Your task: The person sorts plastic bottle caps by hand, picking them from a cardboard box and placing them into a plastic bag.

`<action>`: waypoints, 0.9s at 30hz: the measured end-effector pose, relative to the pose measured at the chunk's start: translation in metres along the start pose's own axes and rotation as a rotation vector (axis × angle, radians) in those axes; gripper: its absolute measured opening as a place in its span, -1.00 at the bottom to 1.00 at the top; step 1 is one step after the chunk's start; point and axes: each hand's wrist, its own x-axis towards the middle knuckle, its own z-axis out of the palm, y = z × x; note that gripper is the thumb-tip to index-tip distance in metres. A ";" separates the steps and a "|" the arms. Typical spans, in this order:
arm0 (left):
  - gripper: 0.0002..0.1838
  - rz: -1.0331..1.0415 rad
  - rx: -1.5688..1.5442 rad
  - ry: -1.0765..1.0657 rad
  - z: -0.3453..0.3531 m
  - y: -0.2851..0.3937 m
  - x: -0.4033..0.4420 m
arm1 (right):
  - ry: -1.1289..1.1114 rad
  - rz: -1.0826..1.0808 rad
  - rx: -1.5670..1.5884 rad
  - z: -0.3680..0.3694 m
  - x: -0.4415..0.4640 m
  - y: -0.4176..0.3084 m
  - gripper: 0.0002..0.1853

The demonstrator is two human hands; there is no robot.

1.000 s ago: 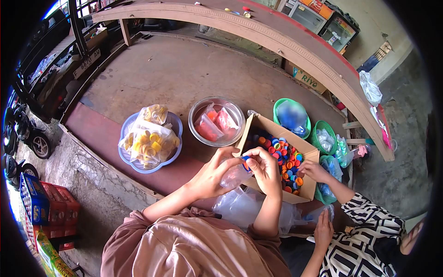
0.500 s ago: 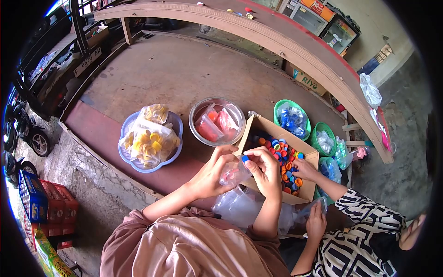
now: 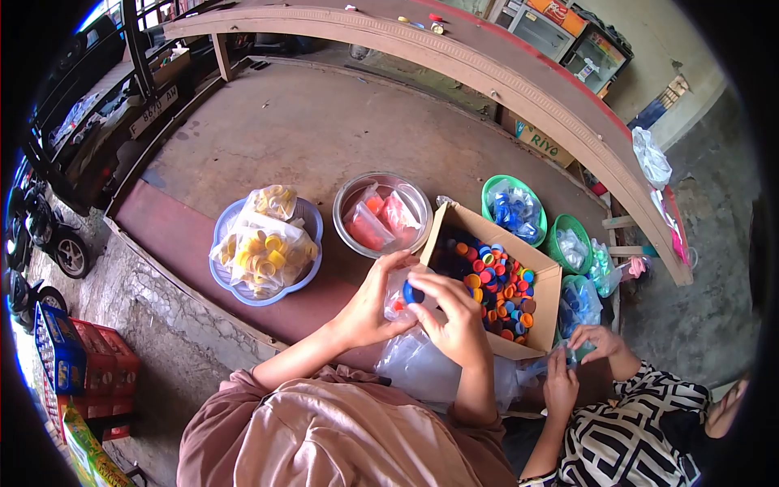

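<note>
My left hand (image 3: 375,302) is closed on a small clear plastic bag (image 3: 395,284), with something red showing low inside it. Between the fingers of my right hand (image 3: 454,318) is a dark blue bottle cap (image 3: 412,292), right at the bag; whether it is inside the bag's mouth I cannot tell. Just beyond my right hand stands a cardboard box (image 3: 545,312) of loose bottle caps (image 3: 495,280) in blue, orange, red and yellow. Under my forearms lie more clear plastic bags (image 3: 414,361).
A blue basket (image 3: 221,274) holds bags of yellow caps. Beside it a metal bowl (image 3: 341,231) contains bags of red ones. Green baskets (image 3: 487,188) with bagged caps line the right side. A co-worker's hands (image 3: 568,369) hold a bag at right.
My right hand has moved left and down with the blue cap, to the bag in my left. The co-worker's hand has left the box and come to the other hand at the bag.
</note>
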 end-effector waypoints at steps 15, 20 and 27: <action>-0.04 -0.178 0.037 -0.003 -0.020 -0.022 -0.024 | 0.074 0.461 -0.336 -0.026 -0.064 0.184 -0.49; -0.03 -0.238 0.058 0.003 -0.018 -0.031 -0.032 | -0.369 0.310 -0.392 0.019 -0.068 0.240 -0.44; -0.03 -0.314 0.085 0.001 -0.018 -0.037 -0.030 | -0.235 0.530 -0.514 -0.009 -0.058 0.266 -0.89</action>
